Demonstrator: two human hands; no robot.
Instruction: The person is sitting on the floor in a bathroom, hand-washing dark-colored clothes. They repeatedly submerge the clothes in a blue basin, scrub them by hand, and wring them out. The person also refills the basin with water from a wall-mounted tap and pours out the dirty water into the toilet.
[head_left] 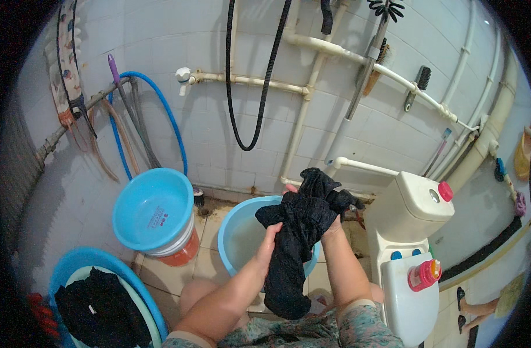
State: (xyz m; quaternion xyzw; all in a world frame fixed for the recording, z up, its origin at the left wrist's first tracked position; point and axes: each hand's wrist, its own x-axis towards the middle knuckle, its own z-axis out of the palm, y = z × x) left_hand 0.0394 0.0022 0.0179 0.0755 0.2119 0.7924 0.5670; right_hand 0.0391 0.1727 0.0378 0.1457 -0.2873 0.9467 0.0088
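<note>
1. Two hands, one bunched black cloth (300,226). Left hand (269,239) closed on its left side, thumb on top. Right hand (333,226) looks curled round the right side; most fingers hidden behind fabric, so exact grip can't be told. Fingertips also show at the cloth's far left; can't tell whose.

2. Cloth location: held up over the light-blue basin (223,246), covering much of its right half; lower end hangs past the near rim, toward the person's lap.

3. Step in hand, judged: handling the bundle two-handed above the basin, which seems to hold cloudy water.

4. Next move, judged: calls for a firm hold on both sides, as the lower end dangles loose.

5. Counts, left floor: one large blue tub (74,258), one pale basin (139,301) inside it, one black fabric heap (103,307) in that, number of pieces unclear.

6. By the wall: one blue washbowl (138,200) on top of one bucket (181,253).

7. Right side: one toilet (413,307), one pink jar (423,276) near its lid's right edge.

8. Far right floor edge: one other person's legs (486,307), two dark sandals.
</note>
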